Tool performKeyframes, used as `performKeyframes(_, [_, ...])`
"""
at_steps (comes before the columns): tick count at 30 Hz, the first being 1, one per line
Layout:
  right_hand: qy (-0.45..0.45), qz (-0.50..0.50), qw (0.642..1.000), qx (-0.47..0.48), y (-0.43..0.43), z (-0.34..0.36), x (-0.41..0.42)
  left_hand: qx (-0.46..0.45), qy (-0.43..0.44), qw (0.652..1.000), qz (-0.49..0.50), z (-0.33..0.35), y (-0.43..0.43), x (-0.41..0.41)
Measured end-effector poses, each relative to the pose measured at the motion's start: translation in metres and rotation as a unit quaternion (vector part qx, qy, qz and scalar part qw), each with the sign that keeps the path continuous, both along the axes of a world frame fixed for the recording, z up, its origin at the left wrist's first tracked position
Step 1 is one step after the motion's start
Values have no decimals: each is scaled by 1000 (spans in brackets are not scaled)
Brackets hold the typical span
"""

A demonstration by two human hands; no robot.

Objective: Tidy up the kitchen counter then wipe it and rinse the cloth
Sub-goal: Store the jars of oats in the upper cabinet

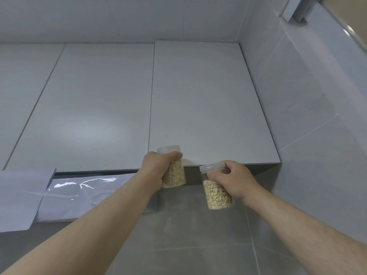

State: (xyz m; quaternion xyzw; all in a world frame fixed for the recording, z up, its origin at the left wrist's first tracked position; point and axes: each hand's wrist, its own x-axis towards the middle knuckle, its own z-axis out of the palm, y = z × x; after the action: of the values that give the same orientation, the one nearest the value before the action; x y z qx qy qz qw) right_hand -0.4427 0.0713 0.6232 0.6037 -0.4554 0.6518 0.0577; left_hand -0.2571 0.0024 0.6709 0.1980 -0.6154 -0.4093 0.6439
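by the cabinet door edge, left hand grips left jar, right hand grips right jar.

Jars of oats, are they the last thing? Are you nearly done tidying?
Nothing finished shows. In hand: the left hand grips the first oat jar, the right hand the second oat jar, both below the cupboard door, not stored yet. Left: wiping and rinsing; no counter or cloth is in view.

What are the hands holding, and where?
Left hand grips the left oat jar just under its lid; right hand, the right oat jar likewise.
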Motion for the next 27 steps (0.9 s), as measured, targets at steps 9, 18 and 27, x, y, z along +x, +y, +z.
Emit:
performKeyframes(9, [24, 41, 999, -5, 5, 6, 13, -108, -37, 993, 41, -21, 7, 32])
performKeyframes(18, [35, 71, 997, -14, 23, 12, 38, -181, -138, 973, -25, -7, 30, 70])
performKeyframes(27, [63, 70, 995, -18, 66, 13, 48, -220, -120, 967, -48, -11, 51, 75])
